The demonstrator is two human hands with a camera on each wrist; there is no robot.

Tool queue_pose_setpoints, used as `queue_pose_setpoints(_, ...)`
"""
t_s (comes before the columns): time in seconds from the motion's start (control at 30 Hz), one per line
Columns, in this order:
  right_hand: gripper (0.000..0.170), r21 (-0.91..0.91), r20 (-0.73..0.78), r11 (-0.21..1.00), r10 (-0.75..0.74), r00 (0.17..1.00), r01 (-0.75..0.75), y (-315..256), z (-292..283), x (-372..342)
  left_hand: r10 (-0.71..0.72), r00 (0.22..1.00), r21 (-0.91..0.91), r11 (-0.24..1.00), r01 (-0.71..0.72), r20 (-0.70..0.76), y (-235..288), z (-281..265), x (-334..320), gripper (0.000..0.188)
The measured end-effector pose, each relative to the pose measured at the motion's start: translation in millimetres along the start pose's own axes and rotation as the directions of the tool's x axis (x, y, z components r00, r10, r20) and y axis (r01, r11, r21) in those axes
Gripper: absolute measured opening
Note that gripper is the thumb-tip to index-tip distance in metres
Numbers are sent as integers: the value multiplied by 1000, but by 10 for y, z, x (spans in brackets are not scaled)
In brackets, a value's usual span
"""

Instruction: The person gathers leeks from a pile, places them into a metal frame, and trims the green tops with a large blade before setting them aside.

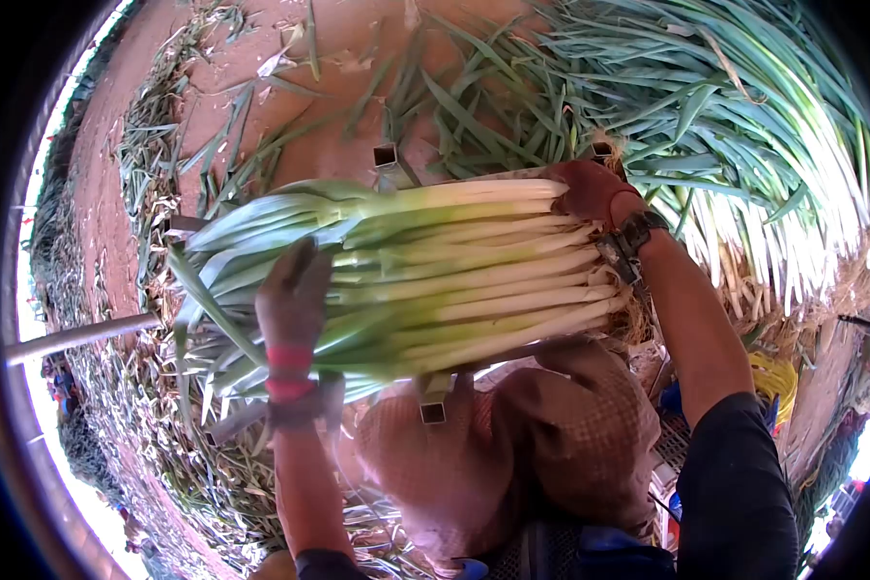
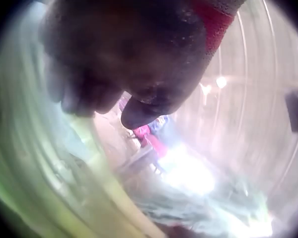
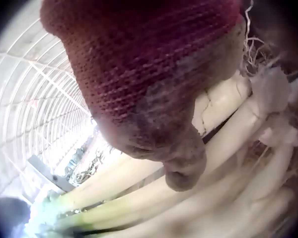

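Note:
A broad bundle of leeks [image 1: 474, 280] lies sideways on a metal frame, white root ends at the right, green leaves at the left. My gloved left hand [image 1: 295, 295] rests over the leaves with its fingers extended; the left wrist view shows the gloved hand [image 2: 124, 54] close against the green stalks [image 2: 35, 148]. At the far upper root end is my right hand [image 1: 594, 193] in a red glove. In the right wrist view that hand [image 3: 154, 84] has its fingers bent round a white stalk [image 3: 223, 104], beside other white stalks.
A large heap of leeks [image 1: 744, 126] lies at the upper right. Loose leaves [image 1: 251, 126] litter the ground. Square tube ends [image 1: 434, 413] of the frame stick out near and far, a metal bar [image 1: 82, 338] at the left. The person's covered knees [image 1: 512, 445] are just below the bundle.

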State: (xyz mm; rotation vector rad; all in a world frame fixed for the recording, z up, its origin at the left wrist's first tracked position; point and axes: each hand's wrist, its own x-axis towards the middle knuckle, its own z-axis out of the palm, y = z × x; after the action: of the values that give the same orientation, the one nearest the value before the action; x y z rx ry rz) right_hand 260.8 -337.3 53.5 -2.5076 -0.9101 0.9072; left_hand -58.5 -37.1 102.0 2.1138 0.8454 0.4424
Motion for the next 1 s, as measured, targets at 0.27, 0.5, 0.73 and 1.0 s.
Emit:
queue_pose_setpoints(0.27, 35, -111, -266, 979, -193, 945, 168, 18, 349, -11, 411, 862, 708, 511, -488, 297, -281, 790, 760, 50)
queue_pose_setpoints(0.5, 26, -114, -323, 975, -218, 921, 191, 217, 785, 360, 266, 885, 736, 493, -465, 381, -391, 917, 841, 36)
queue_pose_setpoints(0.73, 27, -57, -227, 996, -81, 971, 69, 77, 411, 1, 126, 888, 730, 525, -438, 442, -586, 905, 966, 42)
queue_pose_setpoints(1.0, 30, 351, -657, 934, 191, 729, 72, 1432, 45, -1153, 212, 854, 708, 484, -514, 474, -709, 894, 989, 44)
